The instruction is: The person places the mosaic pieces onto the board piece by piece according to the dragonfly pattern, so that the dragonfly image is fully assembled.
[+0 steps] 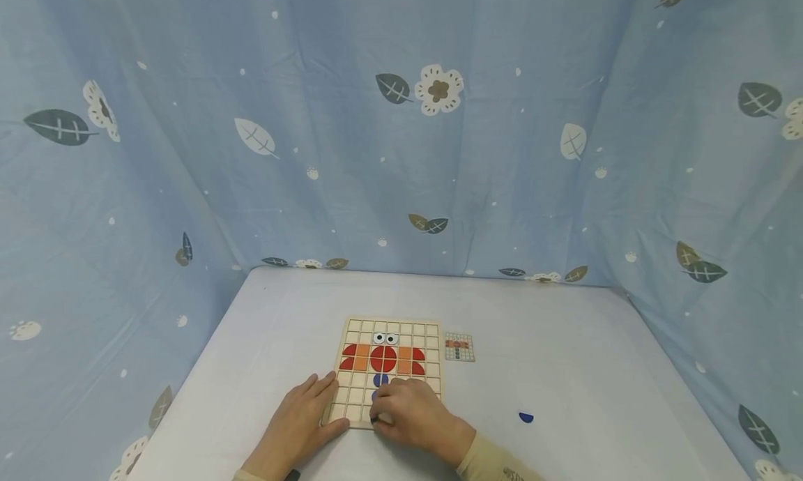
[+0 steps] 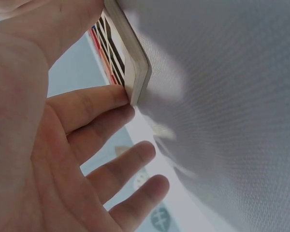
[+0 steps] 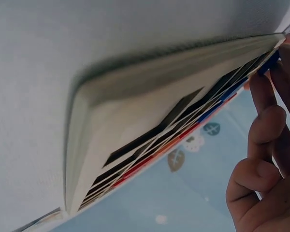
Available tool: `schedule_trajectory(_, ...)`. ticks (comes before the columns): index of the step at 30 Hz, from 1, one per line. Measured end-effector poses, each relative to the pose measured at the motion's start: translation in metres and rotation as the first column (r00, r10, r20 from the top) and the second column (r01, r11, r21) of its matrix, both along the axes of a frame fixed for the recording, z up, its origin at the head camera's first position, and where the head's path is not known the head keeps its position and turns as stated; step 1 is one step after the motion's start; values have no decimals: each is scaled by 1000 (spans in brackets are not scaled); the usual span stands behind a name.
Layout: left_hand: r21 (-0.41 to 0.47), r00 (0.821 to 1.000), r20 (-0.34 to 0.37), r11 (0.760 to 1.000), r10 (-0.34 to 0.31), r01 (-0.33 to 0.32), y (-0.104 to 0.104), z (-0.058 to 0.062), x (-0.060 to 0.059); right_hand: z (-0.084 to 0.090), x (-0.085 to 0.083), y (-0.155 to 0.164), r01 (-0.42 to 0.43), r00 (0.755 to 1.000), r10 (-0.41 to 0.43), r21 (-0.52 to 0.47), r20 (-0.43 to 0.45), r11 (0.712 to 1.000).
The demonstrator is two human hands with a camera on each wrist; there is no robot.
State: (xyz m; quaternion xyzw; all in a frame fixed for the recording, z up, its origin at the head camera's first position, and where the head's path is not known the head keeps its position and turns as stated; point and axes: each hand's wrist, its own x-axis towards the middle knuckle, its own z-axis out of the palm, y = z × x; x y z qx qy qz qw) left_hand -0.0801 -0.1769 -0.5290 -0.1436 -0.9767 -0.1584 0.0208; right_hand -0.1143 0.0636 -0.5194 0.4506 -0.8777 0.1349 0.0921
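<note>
A wooden grid board (image 1: 355,396) lies on the table with red, orange, blue and eye-patterned tiles set in its squares. My left hand (image 1: 297,422) rests at its near left corner, the thumb on the near edge and the forefinger along the left side. These fingers are fairly straight in the left wrist view, touching the board's rim (image 2: 140,72). Over the lower middle squares, my right hand (image 1: 414,413) pinches a small blue piece (image 3: 269,64) with its fingertips. Its exact shape is mostly hidden by the fingers. Just above sits a blue round pattern (image 1: 380,380) in the grid.
A small pattern card (image 1: 460,347) lies right of the board, showing a similar coloured figure on a grid. A loose blue half-round piece (image 1: 525,417) is farther right on the white tabletop (image 1: 564,355). Blue patterned cloth (image 1: 351,188) surrounds the table at the back and sides.
</note>
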Motion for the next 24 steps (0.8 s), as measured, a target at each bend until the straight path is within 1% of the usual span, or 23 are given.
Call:
schedule_trajectory(4, -9, 1000, 0, 1000, -5, 5, 0, 1, 0, 2, 1, 0, 7, 999, -8, 42, 32, 999)
schedule_trajectory(9, -12, 1000, -17, 1000, -17, 17, 0, 1, 1, 2, 1, 0, 3, 1000, -5, 65, 28, 998)
schedule_trajectory(14, -11, 1000, -15, 1000, -14, 14, 0, 0, 0, 2, 0, -1, -3, 1000, 1, 62, 28, 998)
schedule_trajectory(24, -21, 1000, 17, 1000, -10, 10, 0, 0, -2, 1, -4, -1, 26, 999, -27, 46, 21, 999)
